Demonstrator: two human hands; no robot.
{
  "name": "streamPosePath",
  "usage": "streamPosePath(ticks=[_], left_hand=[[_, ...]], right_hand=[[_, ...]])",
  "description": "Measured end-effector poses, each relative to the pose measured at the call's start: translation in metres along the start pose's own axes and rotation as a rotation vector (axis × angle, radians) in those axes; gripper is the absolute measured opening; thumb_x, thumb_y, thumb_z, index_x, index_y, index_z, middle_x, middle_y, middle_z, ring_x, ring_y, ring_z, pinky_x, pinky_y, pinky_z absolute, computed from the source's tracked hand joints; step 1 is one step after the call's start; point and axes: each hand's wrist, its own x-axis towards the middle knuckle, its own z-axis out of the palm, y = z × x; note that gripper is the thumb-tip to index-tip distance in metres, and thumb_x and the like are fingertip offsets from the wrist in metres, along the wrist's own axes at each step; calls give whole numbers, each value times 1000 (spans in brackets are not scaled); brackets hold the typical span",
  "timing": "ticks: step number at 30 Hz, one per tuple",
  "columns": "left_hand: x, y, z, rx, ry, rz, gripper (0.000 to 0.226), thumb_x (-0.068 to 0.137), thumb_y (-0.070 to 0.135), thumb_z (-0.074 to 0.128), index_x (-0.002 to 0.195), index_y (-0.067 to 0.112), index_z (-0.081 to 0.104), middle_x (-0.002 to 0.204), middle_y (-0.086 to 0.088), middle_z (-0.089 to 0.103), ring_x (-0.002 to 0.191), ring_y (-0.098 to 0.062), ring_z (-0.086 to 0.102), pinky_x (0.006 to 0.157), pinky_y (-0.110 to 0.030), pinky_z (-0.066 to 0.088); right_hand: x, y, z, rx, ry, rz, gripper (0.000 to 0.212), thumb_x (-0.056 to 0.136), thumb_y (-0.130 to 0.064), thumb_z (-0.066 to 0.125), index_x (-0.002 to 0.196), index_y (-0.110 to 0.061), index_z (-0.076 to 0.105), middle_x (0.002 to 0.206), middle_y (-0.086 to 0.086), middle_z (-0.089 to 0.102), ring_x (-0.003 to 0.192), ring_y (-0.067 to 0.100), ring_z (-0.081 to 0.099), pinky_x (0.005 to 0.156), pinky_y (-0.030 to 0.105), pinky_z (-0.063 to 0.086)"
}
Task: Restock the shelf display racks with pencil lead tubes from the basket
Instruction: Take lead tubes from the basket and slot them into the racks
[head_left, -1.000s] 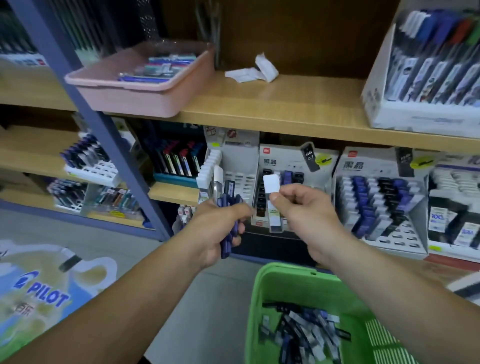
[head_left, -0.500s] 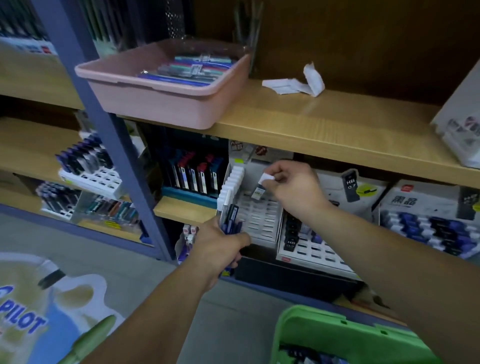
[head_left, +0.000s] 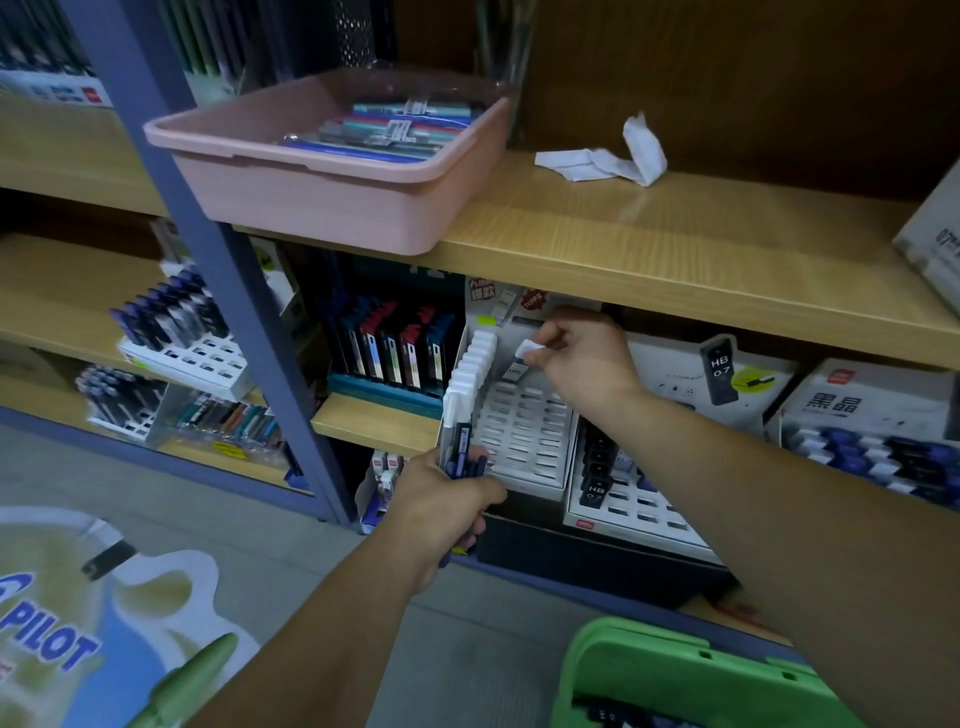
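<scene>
My right hand (head_left: 582, 358) pinches a white-capped lead tube (head_left: 522, 359) by its cap, its lower end at the top row of a white slotted display rack (head_left: 524, 431) under the wooden shelf. A column of white-capped tubes (head_left: 470, 364) fills the rack's left edge; the other slots look vacant. My left hand (head_left: 447, 504) grips a bundle of dark blue lead tubes (head_left: 462, 452) just below and in front of the rack. The green basket (head_left: 675, 670) sits at the bottom right, with its contents mostly out of view.
A pink tub (head_left: 332, 197) of pens overhangs the upper shelf, beside crumpled white paper (head_left: 608, 156). A blue upright post (head_left: 208, 260) stands to the left. Other racks hold HB 0.7 tubes (head_left: 623, 499) and blue tubes (head_left: 872, 457) on the right.
My right hand has carried the white-capped tube up and left from in front of me to the rack's top row. The view has shifted left, and my left hand stays shut on its bundle.
</scene>
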Motion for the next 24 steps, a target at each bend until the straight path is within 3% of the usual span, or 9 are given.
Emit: streamPosePath(ticks=[7, 14, 18, 21, 24], left_hand=[[4, -3, -4, -26, -32, -10, 37, 81, -1, 75, 113, 16, 69, 71, -9, 62, 50, -17, 52, 54, -31, 45], [5, -1, -3, -24, -29, 1, 34, 81, -2, 76, 111, 12, 68, 68, -10, 60, 48, -17, 50, 52, -31, 43], [5, 0, -3, -27, -35, 13, 33, 81, -2, 76, 110, 9, 67, 69, -11, 59, 48, -18, 50, 54, -32, 43], [4, 3, -1, -35, -68, 16, 32, 80, 1, 78, 109, 10, 67, 72, -11, 62, 50, -17, 52, 53, -31, 45], [1, 6, -1, -39, -116, 16, 30, 81, 4, 80, 107, 11, 68, 68, -6, 62, 51, -16, 53, 51, -29, 46]], right_hand=[[-1, 1, -1, 43, 17, -18, 27, 86, -11, 80, 70, -26, 64, 79, -8, 67, 83, 17, 65, 89, 36, 55], [-2, -4, 1, -46, -24, -80, 23, 87, -11, 79, 72, -22, 67, 85, -1, 71, 82, 16, 64, 81, 31, 54], [1, -1, 1, -132, -24, -113, 27, 89, -12, 77, 70, -25, 63, 77, -6, 64, 80, 17, 63, 80, 32, 53], [1, 0, 5, -205, -6, -167, 11, 94, -16, 72, 87, -24, 73, 89, -1, 72, 89, 23, 68, 87, 37, 57], [-1, -2, 6, -321, -29, -234, 18, 99, -17, 62, 110, -18, 76, 109, 9, 75, 101, 30, 68, 91, 40, 56]])
